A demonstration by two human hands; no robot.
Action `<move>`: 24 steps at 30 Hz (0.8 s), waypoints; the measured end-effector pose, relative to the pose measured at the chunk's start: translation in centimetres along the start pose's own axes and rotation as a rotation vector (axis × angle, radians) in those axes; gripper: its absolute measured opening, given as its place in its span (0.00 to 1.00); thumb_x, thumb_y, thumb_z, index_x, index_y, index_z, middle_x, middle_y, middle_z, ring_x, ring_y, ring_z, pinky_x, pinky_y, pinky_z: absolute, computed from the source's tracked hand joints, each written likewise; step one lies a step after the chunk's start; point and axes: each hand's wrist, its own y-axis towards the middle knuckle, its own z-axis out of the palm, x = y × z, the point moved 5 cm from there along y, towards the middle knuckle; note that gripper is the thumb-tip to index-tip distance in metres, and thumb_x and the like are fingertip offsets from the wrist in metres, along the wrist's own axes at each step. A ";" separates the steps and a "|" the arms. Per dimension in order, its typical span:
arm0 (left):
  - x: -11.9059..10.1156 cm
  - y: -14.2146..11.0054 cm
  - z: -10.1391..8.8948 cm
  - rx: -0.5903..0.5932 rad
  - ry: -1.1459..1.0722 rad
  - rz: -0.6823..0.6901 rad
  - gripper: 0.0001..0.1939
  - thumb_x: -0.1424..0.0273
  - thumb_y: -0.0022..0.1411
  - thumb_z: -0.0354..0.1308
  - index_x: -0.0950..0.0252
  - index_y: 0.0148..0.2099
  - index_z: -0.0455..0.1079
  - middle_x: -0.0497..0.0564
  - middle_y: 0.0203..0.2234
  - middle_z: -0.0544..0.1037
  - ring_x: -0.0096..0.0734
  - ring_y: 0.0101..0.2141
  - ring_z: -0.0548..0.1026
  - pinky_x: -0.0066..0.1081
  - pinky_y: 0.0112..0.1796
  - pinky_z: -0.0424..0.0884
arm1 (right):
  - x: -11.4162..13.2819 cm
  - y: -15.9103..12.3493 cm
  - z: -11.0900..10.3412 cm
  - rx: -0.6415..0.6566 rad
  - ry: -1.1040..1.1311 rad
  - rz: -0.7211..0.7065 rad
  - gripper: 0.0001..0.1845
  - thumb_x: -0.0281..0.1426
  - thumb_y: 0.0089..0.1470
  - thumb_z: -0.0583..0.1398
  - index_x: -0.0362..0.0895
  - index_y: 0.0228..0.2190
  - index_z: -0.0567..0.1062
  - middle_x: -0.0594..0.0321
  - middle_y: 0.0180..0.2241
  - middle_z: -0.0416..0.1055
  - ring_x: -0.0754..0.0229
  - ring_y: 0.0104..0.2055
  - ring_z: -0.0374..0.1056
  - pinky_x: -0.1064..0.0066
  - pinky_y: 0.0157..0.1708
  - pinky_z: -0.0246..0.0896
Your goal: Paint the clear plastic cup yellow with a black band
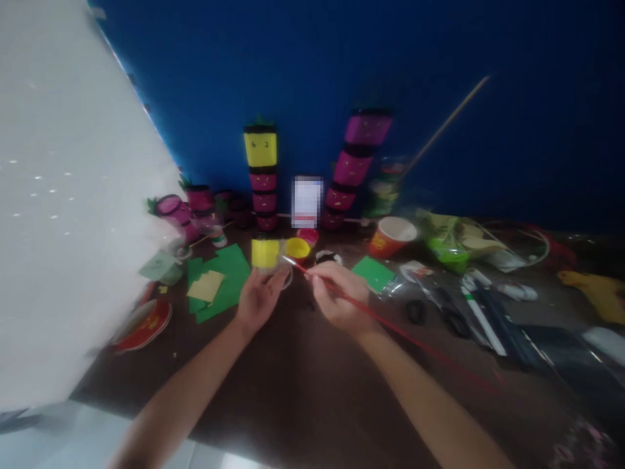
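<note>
Yellow shows inside one pot (297, 248); left grip (260, 297) holds a cylinder (265, 253), right grip (340, 292) a paintbrush (299, 266).

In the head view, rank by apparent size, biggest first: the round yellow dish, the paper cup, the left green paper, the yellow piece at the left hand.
1. Left green paper
2. Paper cup
3. Yellow piece
4. Round yellow dish

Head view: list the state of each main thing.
Yellow cylinder, upright in the left hand
Red paintbrush, gripped in the right hand
Yellow paint pot, open
Red paper cup, upright, mouth uncovered
Yellow-topped stack, standing
Magenta stack, slanted in this view
Yellow glue gun, lying down
</note>
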 end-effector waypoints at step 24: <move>-0.1 -0.1 0.1 -0.028 -0.023 0.042 0.18 0.67 0.66 0.44 0.76 0.50 0.65 0.64 0.38 0.78 0.39 0.45 0.76 0.33 0.46 0.73 | 0.1 -0.3 0.8 0.107 0.005 -0.066 0.08 0.22 0.51 0.54 0.44 0.27 0.72 0.62 0.25 0.72 0.63 0.28 0.69 0.72 0.29 0.67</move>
